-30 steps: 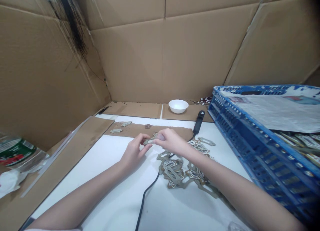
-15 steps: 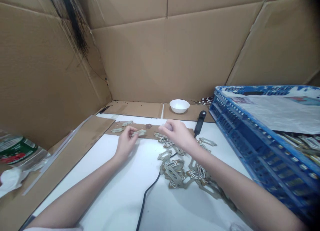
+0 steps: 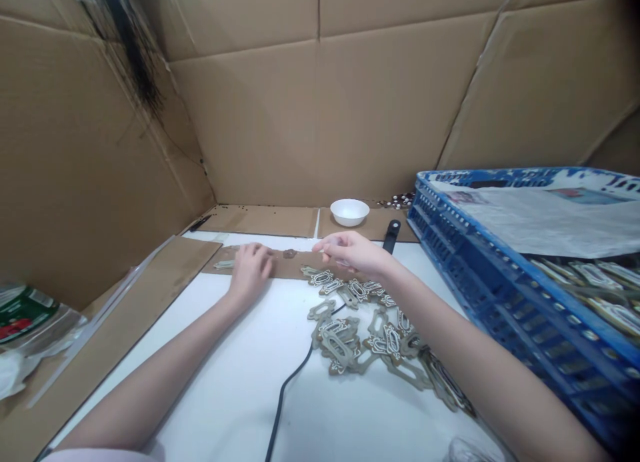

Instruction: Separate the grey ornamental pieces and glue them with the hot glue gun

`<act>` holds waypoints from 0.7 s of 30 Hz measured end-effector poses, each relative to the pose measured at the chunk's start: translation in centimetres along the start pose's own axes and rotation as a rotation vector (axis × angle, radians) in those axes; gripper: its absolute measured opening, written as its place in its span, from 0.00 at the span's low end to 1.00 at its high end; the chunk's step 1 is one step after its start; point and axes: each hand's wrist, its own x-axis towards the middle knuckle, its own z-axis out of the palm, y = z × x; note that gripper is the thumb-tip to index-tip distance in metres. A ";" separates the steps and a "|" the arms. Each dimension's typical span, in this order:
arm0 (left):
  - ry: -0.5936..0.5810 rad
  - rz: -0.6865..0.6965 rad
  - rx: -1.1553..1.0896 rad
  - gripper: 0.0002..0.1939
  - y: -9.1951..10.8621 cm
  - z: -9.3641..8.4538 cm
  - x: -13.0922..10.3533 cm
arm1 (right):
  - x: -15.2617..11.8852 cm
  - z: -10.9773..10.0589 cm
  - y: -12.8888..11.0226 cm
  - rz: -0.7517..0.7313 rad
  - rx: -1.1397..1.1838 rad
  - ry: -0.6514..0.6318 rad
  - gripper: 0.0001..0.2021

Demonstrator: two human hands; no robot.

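My left hand [image 3: 250,270] rests over the cardboard strip [image 3: 287,269], its fingers bent downward; what lies under them is hidden. One pale frame-shaped piece [image 3: 224,265] lies just left of it. A small brownish lump [image 3: 289,253] sits on the strip between my hands. My right hand [image 3: 347,252] hovers above the strip's right part, thumb and fingertips pinched together on something too small to make out. Below and right of it spreads a heap of grey-green openwork pieces [image 3: 337,342], several with white outlines.
A white bowl [image 3: 349,213] stands at the back. A black tool [image 3: 392,236] lies right of my right hand. The blue crate [image 3: 500,295] borders the right side. A black cable [image 3: 283,395] crosses the white table [image 3: 225,375]. Cardboard walls enclose the back and left.
My left hand has let go of the pale piece it was pinching, and its fingers have come down onto the strip. My right hand has turned, its fingertips now pointing left. The view has shifted slightly.
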 end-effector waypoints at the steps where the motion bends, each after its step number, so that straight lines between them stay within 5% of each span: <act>1: -0.047 0.086 -0.030 0.13 1.0 0.2 0.0 | 0.0 0.0 0.0 -0.019 -0.015 -0.002 0.08; 4: -0.172 0.233 -0.143 0.16 3.6 1.2 -0.1 | 0.1 0.2 0.4 -0.043 -0.049 -0.015 0.09; 7: -0.221 0.200 -0.262 0.11 4.6 2.1 -0.2 | 0.2 0.5 1.0 -0.032 -0.100 0.000 0.08; 13: -0.130 0.005 -0.340 0.08 4.0 0.7 -1.7 | 0.3 1.0 1.1 -0.090 -0.286 0.016 0.08; 21: -0.001 -0.128 -0.486 0.09 6.7 -0.9 -3.0 | -0.1 2.7 1.4 -0.140 -0.252 0.002 0.05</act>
